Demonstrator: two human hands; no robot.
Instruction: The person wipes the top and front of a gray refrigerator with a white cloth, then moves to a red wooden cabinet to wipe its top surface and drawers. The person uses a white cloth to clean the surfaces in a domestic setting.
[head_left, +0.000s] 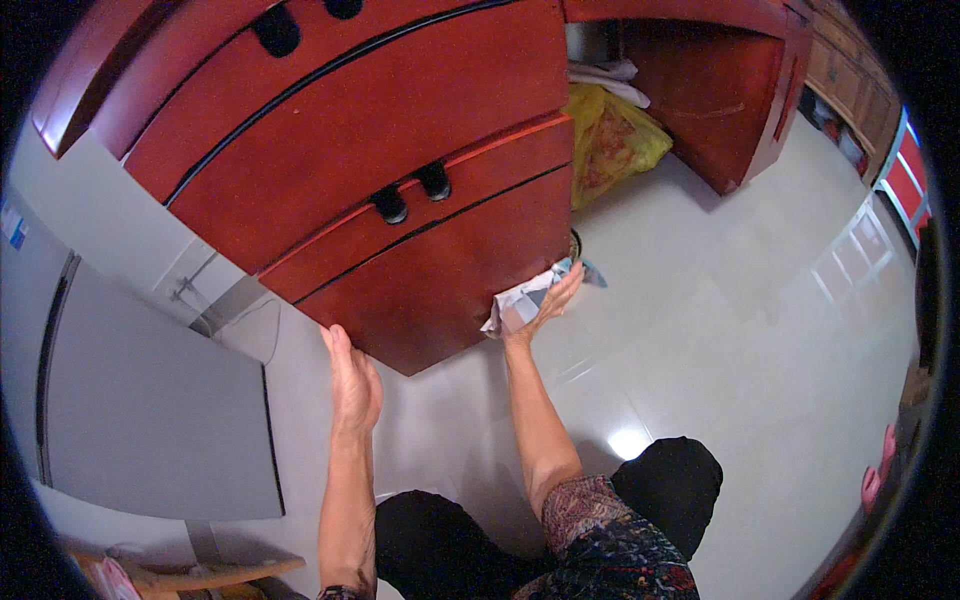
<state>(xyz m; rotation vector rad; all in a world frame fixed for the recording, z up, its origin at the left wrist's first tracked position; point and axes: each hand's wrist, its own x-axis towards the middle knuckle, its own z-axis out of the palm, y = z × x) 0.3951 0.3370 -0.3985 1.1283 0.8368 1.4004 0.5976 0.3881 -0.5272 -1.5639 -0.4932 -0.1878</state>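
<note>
A red wooden cabinet door with black handles fills the upper middle of the view. My left hand rests at the door's lower left edge, its fingertips partly hidden behind it. On the right, my right hand presses a crumpled white and light-blue cloth against the lower right edge of the same door, the fingers lying along the cloth. Part of a dark-rimmed round thing shows just beyond that hand.
A yellow plastic bag lies beside an open red cabinet panel. To the left stands a grey refrigerator, near a cable and a socket on the wall. Pale glossy tiles cover the floor. A wooden cabinet stands far right.
</note>
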